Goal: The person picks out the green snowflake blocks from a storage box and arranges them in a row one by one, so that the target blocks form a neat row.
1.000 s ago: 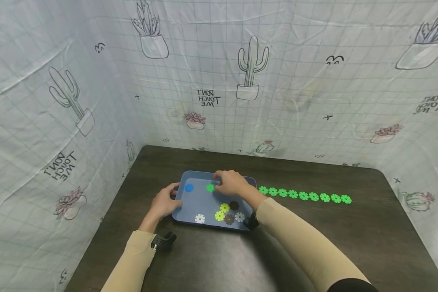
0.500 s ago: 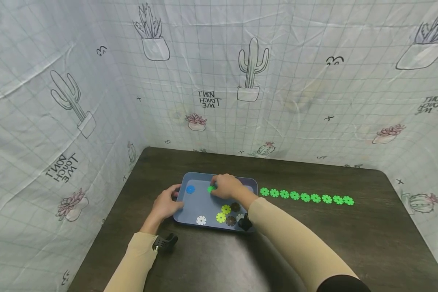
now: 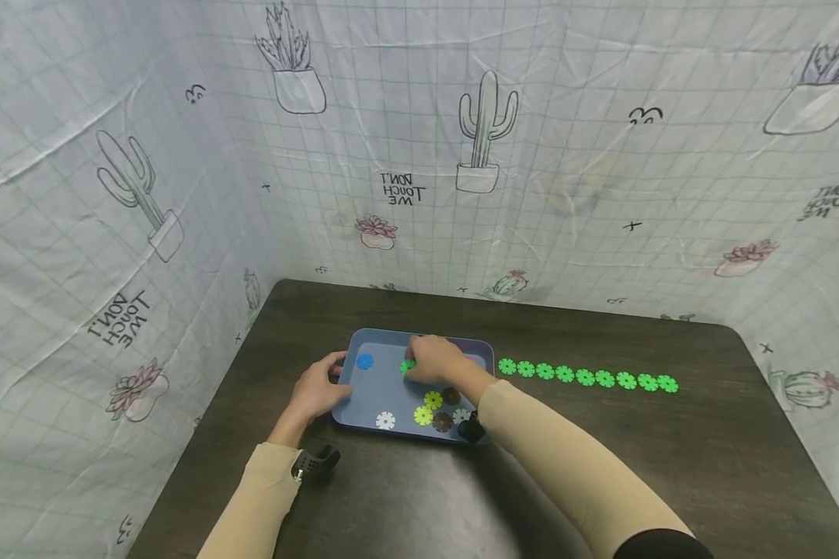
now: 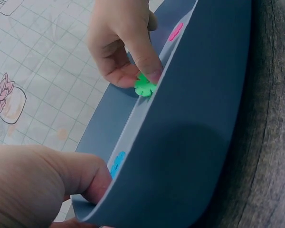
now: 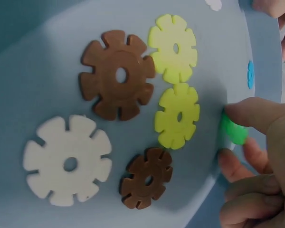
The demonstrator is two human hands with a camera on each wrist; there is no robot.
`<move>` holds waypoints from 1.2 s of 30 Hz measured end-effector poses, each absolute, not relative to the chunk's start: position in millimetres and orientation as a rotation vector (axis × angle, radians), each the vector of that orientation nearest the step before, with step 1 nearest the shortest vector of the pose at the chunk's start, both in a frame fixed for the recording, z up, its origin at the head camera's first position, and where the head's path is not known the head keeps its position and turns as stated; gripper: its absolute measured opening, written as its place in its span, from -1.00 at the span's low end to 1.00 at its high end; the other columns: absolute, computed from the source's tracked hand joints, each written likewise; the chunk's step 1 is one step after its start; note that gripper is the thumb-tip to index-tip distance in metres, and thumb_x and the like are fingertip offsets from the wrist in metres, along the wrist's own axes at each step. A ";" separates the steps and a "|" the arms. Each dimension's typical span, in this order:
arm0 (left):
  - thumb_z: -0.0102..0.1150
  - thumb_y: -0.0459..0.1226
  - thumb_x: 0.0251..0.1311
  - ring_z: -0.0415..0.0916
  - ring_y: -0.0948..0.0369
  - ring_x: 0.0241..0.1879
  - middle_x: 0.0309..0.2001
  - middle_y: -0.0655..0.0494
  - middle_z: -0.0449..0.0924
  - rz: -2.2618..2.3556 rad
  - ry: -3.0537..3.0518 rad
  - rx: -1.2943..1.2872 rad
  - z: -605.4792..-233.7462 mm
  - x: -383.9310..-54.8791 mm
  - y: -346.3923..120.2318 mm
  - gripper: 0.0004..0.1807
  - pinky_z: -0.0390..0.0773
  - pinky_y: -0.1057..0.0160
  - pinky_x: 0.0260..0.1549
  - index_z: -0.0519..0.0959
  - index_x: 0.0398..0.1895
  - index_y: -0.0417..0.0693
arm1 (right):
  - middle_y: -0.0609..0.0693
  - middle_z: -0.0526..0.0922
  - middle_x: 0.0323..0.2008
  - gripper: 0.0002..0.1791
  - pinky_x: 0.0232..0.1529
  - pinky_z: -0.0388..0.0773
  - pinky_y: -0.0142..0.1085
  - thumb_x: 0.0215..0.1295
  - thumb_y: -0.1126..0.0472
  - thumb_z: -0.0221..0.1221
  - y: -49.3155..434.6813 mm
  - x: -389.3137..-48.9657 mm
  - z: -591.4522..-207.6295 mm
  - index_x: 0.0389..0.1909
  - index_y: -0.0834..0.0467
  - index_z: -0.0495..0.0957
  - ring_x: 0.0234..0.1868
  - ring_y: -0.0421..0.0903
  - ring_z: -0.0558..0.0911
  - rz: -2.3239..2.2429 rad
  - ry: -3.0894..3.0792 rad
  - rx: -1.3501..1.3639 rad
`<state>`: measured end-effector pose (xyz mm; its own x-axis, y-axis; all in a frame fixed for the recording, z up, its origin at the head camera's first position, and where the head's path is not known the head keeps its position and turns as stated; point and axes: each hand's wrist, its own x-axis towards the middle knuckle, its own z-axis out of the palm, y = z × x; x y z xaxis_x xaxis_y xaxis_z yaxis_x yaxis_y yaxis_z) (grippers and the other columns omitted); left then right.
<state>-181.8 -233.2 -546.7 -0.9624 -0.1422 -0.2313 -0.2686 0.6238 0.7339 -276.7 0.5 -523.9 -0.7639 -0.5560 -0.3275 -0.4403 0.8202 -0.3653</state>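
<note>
A blue-grey tray (image 3: 377,392) lies on the dark table, and my left hand (image 3: 319,390) grips its left edge, thumb over the rim on the inside. Inside the tray, my right hand (image 3: 436,359) pinches a green notched plastic disc (image 4: 145,86) between thumb and fingertips. The left wrist view shows that disc tilted up from the tray floor; my fingers partly cover it. A blue disc (image 3: 365,362) lies near my left hand. Yellow discs (image 5: 179,116), brown discs (image 5: 118,76) and white discs (image 5: 69,160) lie flat toward the tray's near side. A pink disc (image 4: 176,31) sits beyond my right hand.
To the right of the tray, a straight row of several green discs (image 3: 585,377) runs along the dark tabletop (image 3: 601,442). A white patterned sheet (image 3: 419,140) hangs behind the table and along its sides.
My right hand has moved slightly left onto the green disc and taken hold of it; the disc now tilts up. My left hand stays on the tray's edge.
</note>
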 end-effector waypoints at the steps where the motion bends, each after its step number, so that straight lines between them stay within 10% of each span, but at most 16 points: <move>1: 0.35 -0.39 0.05 0.63 -0.08 -0.06 0.10 -0.14 0.65 1.256 2.692 -0.346 -546.7 -181.5 -232.9 -0.22 0.65 0.00 -0.20 0.45 0.46 -0.05 | -0.08 0.61 -0.25 -0.66 -0.14 0.56 -0.14 0.26 0.06 0.38 0.6 -276.2 -523.8 -0.03 0.10 0.58 -0.26 -0.10 0.55 -0.377 2.587 -0.761; 36: 0.37 -0.40 0.12 0.64 -0.14 -0.01 0.14 -0.21 0.63 1.277 2.673 -0.344 -547.0 -178.8 -230.5 -0.24 0.66 -0.08 -0.14 0.43 0.47 -0.06 | -0.11 0.55 -0.42 -0.83 -0.42 0.42 -0.19 0.35 0.19 0.28 76.4 -277.4 -506.2 -0.09 0.07 0.58 -0.51 -0.13 0.46 -0.604 2.717 -0.840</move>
